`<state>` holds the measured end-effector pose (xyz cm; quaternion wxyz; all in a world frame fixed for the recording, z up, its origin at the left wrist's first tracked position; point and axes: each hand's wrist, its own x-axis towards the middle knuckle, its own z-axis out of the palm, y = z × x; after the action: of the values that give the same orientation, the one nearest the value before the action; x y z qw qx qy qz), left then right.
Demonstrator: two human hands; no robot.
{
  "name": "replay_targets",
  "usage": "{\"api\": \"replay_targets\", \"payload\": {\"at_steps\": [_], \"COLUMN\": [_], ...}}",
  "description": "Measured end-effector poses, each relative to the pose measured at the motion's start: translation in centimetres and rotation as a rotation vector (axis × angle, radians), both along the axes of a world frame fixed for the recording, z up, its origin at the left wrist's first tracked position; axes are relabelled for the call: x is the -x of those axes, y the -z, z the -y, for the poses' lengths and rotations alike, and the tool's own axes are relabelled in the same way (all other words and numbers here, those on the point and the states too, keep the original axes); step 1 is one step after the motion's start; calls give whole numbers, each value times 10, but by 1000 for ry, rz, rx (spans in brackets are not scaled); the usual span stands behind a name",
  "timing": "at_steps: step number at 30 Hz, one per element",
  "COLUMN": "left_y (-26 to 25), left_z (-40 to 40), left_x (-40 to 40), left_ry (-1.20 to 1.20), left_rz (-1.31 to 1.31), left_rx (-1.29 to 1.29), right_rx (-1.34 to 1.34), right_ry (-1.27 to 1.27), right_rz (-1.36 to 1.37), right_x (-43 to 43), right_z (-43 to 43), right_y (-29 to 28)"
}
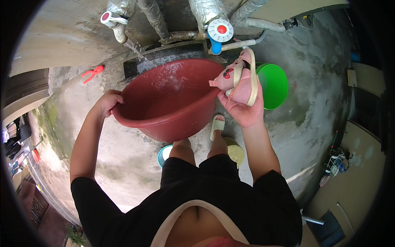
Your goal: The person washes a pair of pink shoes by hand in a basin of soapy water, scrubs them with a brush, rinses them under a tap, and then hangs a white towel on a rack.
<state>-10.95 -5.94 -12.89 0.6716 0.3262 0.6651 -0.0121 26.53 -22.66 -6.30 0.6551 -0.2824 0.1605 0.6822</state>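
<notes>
A large red plastic basin (179, 123) is tilted in front of me, its mouth facing the wall. My left hand (110, 102) grips its left rim, thumb inside. Pink child's shoes (240, 78) with cream soles and a strawberry patch rest in my right hand (245, 112), beside the basin's right rim. Whether those fingers also bear on the rim is hard to tell. Water streams from the left tap (118, 26) toward the basin's far edge. A dark sunken drain trough (131, 68) lies beyond it, with splashing water inside.
A bright green bucket (276, 88) stands right of the shoes. Foil-wrapped pipes and a second tap (220, 34) rise at the wall. A red plastic clamp-like tool (93, 73) lies on the concrete floor at left. A teal basin (163, 156) and a yellowish bucket (235, 151) sit by my legs.
</notes>
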Motion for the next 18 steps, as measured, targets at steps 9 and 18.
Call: {"api": "replay_targets", "payload": {"at_steps": [9, 18], "left_y": [-27, 79], "left_z": [73, 167], "left_x": [-88, -387], "left_ry": [244, 364], "left_rz": [-69, 187], "left_rx": [108, -664], "right_rx": [181, 197], "right_ry": [-90, 214], "right_rz": [-102, 379], "right_x": [-114, -302], "right_z": [111, 251], "right_y": [22, 110]}}
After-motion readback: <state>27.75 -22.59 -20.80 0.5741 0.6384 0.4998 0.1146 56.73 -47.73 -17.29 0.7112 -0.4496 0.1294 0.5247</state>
